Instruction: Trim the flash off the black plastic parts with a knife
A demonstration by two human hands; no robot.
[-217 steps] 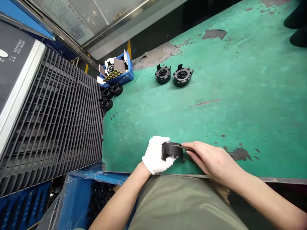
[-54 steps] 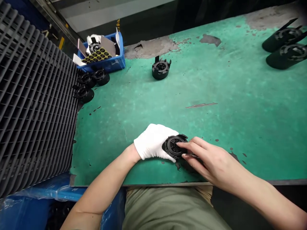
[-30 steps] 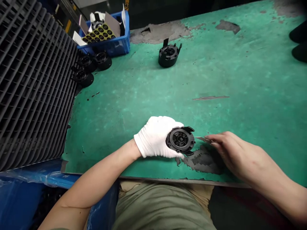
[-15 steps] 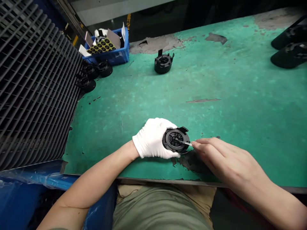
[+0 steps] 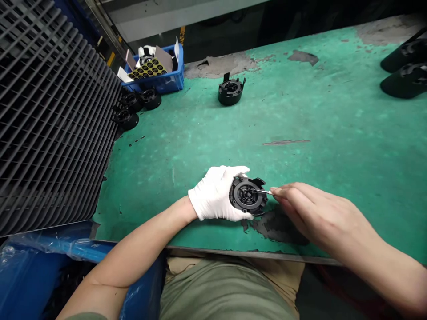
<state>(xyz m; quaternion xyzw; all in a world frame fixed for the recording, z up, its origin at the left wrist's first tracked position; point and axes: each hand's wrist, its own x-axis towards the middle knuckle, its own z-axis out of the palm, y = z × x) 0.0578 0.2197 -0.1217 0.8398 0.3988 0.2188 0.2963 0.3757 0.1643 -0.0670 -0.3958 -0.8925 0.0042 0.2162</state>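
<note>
My left hand (image 5: 218, 193), in a white glove, grips a round black plastic part (image 5: 248, 196) by its left side. Rings, small holes and a raised tab show on the part's upturned face. Bare and closed, my right hand (image 5: 310, 213) pinches a thin metal tool (image 5: 262, 191) like a small blade or pick; its exact kind is unclear. The tool's tip reaches over the part's inner rings, just above the centre. The fingers hide its rear end.
A similar black part (image 5: 231, 91) stands farther back on the green table (image 5: 207, 133). Several more (image 5: 126, 118) sit by a blue bin (image 5: 167, 82) of mixed items. Dark slatted racks (image 5: 56, 124) border the left; black cylinders (image 5: 403, 81) stand at right.
The tool's tip has moved up from the middle of the part toward its upper inner rings. My left thumb or finger along the top has lifted off slightly. The view has shifted a little.
</note>
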